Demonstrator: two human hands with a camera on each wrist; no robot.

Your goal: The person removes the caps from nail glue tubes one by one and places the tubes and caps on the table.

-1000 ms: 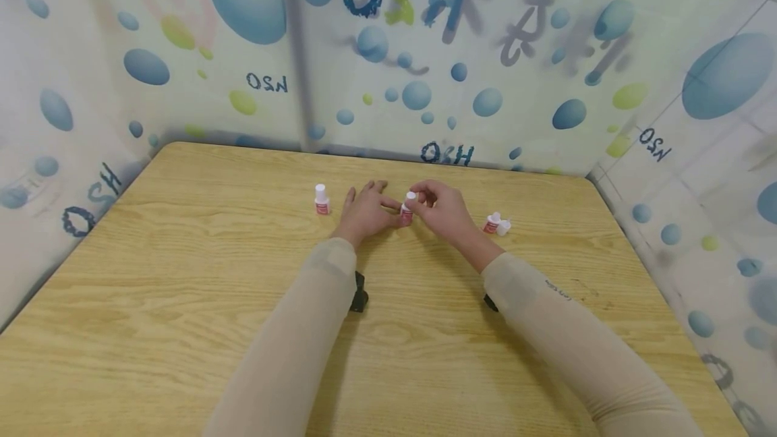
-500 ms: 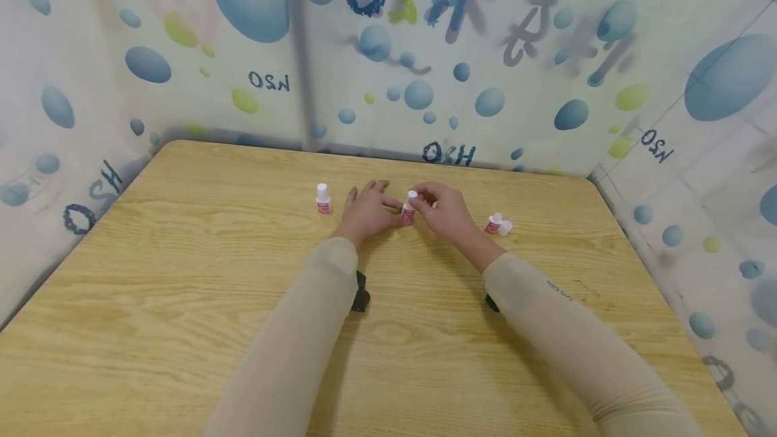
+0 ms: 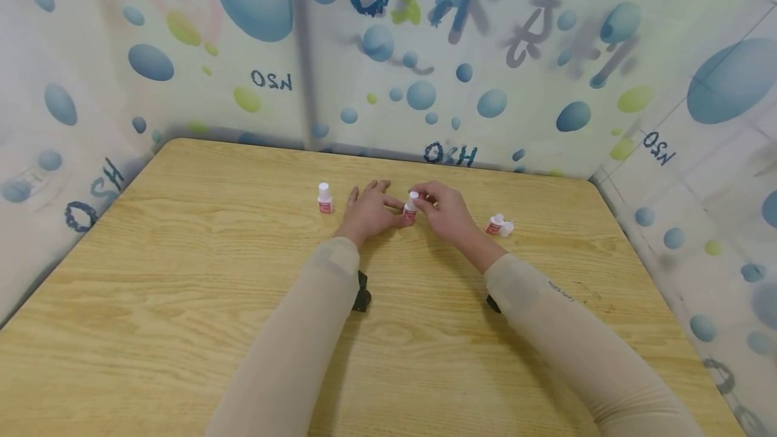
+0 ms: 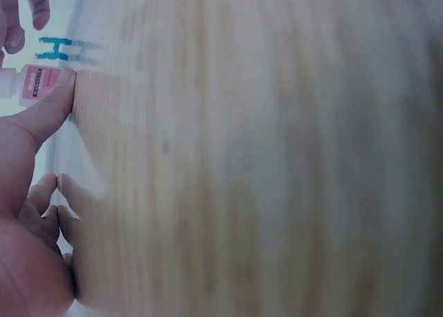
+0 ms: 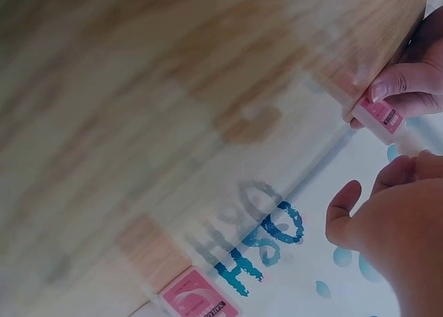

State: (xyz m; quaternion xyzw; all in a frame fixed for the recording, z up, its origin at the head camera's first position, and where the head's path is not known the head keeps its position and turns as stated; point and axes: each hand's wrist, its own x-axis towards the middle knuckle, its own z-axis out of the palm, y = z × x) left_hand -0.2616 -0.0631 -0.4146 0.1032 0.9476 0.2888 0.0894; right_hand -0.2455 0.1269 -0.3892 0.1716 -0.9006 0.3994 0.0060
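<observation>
A small white nail glue bottle (image 3: pixel 409 212) with a pink label stands upright between my hands. My left hand (image 3: pixel 368 212) lies low on the table and pinches its lower part between thumb and forefinger; the other fingers are spread out beyond. At the top, the fingertips of my right hand (image 3: pixel 446 211) pinch the white cap (image 3: pixel 413 197). In the left wrist view the thumb presses beside the bottle's label (image 4: pixel 41 83). The right wrist view shows the left thumb against the same bottle (image 5: pixel 379 118), with its cap end partly hidden by my right hand (image 5: pixel 394 220).
A second capped bottle (image 3: pixel 325 199) stands left of my left hand. Right of my right hand is a third bottle (image 3: pixel 494 225), uncapped, with a white cap (image 3: pixel 506 228) beside it. The wooden table (image 3: pixel 182 255) meets a patterned wall (image 3: pixel 388 127) at the back.
Both hands stay at the same bottle, almost still. The head view has shifted slightly, so everything sits a little further right in the picture.
</observation>
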